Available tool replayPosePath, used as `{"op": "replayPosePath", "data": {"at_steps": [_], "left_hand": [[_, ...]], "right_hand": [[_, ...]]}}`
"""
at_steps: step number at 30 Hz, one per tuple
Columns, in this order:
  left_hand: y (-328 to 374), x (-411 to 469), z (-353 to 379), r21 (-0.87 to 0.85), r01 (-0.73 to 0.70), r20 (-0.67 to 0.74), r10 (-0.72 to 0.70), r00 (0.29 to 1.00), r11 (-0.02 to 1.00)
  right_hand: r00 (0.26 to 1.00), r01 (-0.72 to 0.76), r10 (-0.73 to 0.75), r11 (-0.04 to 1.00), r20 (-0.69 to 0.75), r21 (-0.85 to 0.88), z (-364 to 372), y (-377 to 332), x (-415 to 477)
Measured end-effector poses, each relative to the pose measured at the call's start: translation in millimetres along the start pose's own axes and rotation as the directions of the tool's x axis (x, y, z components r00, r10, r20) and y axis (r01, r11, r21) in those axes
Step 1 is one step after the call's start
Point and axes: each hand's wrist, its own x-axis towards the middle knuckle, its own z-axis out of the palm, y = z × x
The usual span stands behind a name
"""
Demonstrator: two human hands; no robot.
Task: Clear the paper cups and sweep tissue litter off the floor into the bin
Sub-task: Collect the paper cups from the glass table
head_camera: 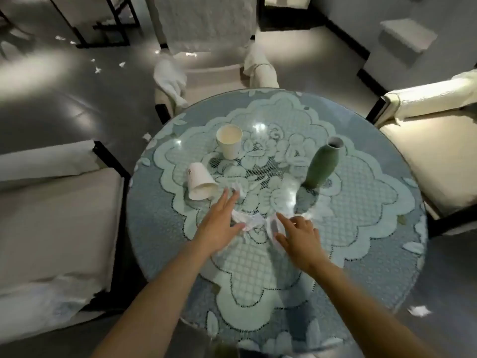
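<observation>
The tipped cup [201, 183] is laid left of the bench [361, 254] centre, long axis far-to-near, mouth toward the near edge. The upright cup [229, 142] is set just beyond. Tissue [249, 222] at centre is flanked by the left hand [222, 223] and right hand [296, 236], both held open.

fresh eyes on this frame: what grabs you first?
The left hand and right hand meet over crumpled tissue at the middle of the round lace-covered table. Just beyond them are an upright paper cup, a tipped-over paper cup nearer the left hand, and a green vase on the right. White tissue scraps dot the grey floor.
</observation>
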Motion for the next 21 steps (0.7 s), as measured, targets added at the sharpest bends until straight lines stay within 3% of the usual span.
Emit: {"op": "replayPosePath", "data": {"at_steps": [5,9,12,17,21], "left_hand": [[-13.7,45.3,0.1,0.122,-0.098,0.093,0.087,0.992,0.988],[-15.9,70.9,5.1,0.176,-0.19,0.073,0.179,0.981,0.966],[-13.8,80.0,8.9,0.098,-0.257,-0.013,0.259,0.966,0.962],[-17.3,62.4,-1.5,0.036,-0.26,-0.232,0.261,0.937,0.965],[-34.6,37.8,-27.7,0.247,-0.31,-0.411,0.389,0.824,0.918]], "right_hand": [[0.99,-0.098,0.11,0.987,-0.092,0.128,12.8,-7.9,10.3],[0.984,-0.123,0.145,0.971,-0.099,0.204,14.3,-11.1,14.7],[0.975,-0.137,0.185,0.935,-0.12,0.327,10.6,-10.4,21.7],[0.965,-0.103,0.196,0.895,-0.175,0.434,-10.4,-17.5,43.8],[0.965,-0.024,0.131,0.906,-0.227,0.423,-33.3,-32.7,64.0]]}}
